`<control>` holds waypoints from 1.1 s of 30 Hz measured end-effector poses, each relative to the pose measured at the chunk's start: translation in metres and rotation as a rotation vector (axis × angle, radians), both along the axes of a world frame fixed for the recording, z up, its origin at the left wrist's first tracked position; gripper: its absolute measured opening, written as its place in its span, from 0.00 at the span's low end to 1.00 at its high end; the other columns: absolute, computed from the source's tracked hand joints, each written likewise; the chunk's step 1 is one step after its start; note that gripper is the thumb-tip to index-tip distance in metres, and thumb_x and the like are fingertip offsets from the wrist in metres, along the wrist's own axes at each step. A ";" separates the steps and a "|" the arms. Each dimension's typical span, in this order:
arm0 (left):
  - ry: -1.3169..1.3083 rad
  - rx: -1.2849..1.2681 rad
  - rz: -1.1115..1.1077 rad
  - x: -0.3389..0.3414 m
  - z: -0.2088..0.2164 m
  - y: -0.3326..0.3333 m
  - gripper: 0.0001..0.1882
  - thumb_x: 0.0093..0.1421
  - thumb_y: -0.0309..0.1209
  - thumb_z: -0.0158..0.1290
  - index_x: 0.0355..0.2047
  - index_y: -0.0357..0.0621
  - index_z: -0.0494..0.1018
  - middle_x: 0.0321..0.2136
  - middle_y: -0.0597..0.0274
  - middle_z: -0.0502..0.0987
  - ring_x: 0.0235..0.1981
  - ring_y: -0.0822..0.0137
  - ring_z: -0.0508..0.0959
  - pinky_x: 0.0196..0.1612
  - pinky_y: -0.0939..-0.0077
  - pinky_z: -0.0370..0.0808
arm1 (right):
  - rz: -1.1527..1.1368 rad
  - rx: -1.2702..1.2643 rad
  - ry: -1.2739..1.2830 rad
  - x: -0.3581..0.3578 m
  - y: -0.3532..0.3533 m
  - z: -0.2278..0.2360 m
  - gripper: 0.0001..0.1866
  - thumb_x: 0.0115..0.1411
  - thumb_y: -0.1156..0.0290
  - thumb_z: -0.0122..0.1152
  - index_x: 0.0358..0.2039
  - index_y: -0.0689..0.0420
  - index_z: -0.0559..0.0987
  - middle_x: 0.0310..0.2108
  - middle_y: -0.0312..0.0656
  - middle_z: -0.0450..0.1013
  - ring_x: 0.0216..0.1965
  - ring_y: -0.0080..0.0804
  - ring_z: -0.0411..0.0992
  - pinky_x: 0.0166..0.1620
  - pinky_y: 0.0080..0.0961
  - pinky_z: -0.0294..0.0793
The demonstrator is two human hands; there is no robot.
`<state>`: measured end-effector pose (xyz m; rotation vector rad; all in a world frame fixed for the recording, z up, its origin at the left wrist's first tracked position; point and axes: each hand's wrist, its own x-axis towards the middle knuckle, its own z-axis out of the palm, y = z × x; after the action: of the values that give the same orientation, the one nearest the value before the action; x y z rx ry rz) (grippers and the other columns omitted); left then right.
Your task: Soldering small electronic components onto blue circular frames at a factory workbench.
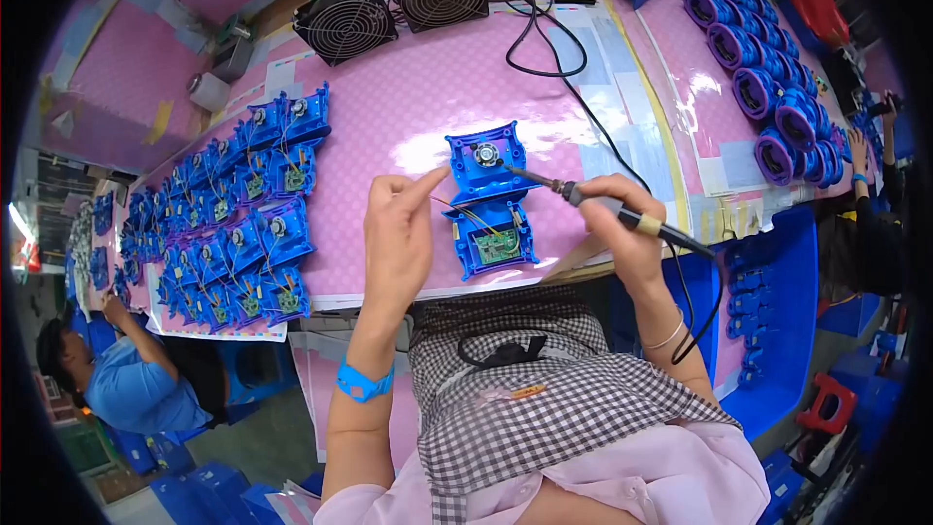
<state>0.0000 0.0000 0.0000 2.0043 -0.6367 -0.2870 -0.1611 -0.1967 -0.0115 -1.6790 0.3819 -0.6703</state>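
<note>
On the pink mat in front of me lies an opened blue plastic housing in two halves. Its upper half [466, 171] holds a small round speaker [486, 155]; the lower half carries a green circuit board [498, 246], and thin wires join them. My right hand [627, 228] grips a soldering iron [622, 214] like a pen, its tip over the upper half close to the speaker. My left hand [398, 233] is beside the housing's left edge, index finger pointing toward it and the other fingers curled. Whatever its fingers may pinch is too small to make out.
Rows of similar opened blue housings [233, 243] fill the left side. Two black fans [347, 24] stand at the back, near a black cable [583, 87]. Blue cylindrical parts [758, 87] line the right. A blue bin [777, 301] is below; co-workers sit at both sides.
</note>
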 end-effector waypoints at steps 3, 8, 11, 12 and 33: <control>-0.246 0.018 -0.027 -0.007 0.002 -0.013 0.14 0.55 0.22 0.56 0.43 0.43 0.80 0.32 0.57 0.79 0.30 0.73 0.78 0.28 0.83 0.71 | -0.010 -0.302 -0.043 0.005 0.006 -0.001 0.09 0.51 0.79 0.63 0.35 0.64 0.80 0.28 0.42 0.75 0.26 0.23 0.71 0.31 0.17 0.68; -0.333 -0.047 0.053 -0.009 0.003 -0.031 0.10 0.49 0.20 0.60 0.34 0.36 0.79 0.24 0.60 0.79 0.20 0.75 0.76 0.23 0.81 0.71 | -0.006 -0.198 -0.028 0.013 0.007 -0.005 0.09 0.53 0.78 0.62 0.36 0.64 0.81 0.25 0.40 0.74 0.24 0.20 0.70 0.27 0.15 0.66; -0.350 -0.011 0.015 -0.005 -0.001 -0.036 0.08 0.50 0.20 0.60 0.33 0.35 0.78 0.24 0.59 0.80 0.21 0.75 0.77 0.24 0.82 0.72 | 0.000 -0.157 -0.046 0.017 0.005 -0.010 0.09 0.55 0.77 0.61 0.37 0.65 0.81 0.26 0.38 0.75 0.22 0.18 0.69 0.26 0.13 0.64; -0.347 -0.010 0.015 -0.004 -0.002 -0.038 0.08 0.50 0.20 0.60 0.33 0.35 0.78 0.24 0.59 0.80 0.21 0.75 0.77 0.24 0.82 0.72 | -0.017 -0.096 -0.010 0.018 0.004 -0.011 0.09 0.54 0.77 0.63 0.36 0.64 0.81 0.27 0.40 0.76 0.25 0.21 0.71 0.28 0.16 0.67; -0.369 0.087 -0.082 -0.013 0.009 -0.039 0.07 0.50 0.21 0.58 0.32 0.38 0.78 0.22 0.59 0.75 0.21 0.69 0.75 0.25 0.75 0.70 | -0.091 -0.143 -0.066 0.008 -0.013 0.001 0.08 0.54 0.78 0.60 0.35 0.65 0.81 0.28 0.40 0.75 0.23 0.18 0.68 0.26 0.14 0.64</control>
<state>-0.0130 -0.0390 0.0094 2.1367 -0.9530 0.0103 -0.1528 -0.2101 -0.0105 -1.7774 0.3718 -0.8346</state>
